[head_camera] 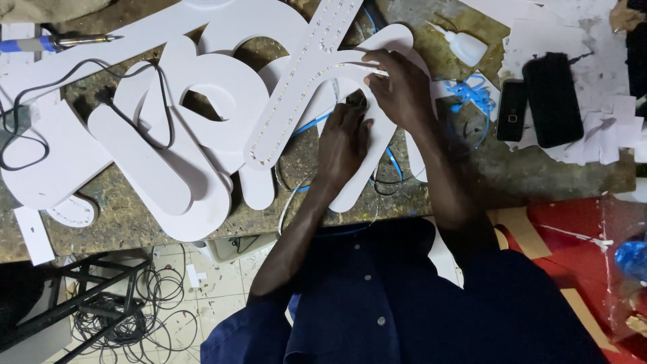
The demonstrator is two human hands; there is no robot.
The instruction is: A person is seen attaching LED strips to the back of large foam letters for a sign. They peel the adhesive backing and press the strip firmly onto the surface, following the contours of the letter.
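Several white cut-out letter shapes (222, 101) lie overlapping on a worn workbench (128, 219). One long curved piece carries rows of small LED dots (296, 81). My right hand (401, 91) pinches the end of a thin LED strip (367, 67) against the curved white piece. Just below it, my left hand (344, 141) presses down on the same piece, fingers bent beside thin blue and white wires (310, 125). Both forearms reach up from my dark blue shirt.
A soldering iron (57, 42) with a black cable (81, 71) lies at the top left. A white glue bottle (465, 46), two dark phones (552, 98) (512, 109), blue wire (475, 94) and paper scraps (579, 27) are on the right. Coiled cables (148, 303) lie on the floor.
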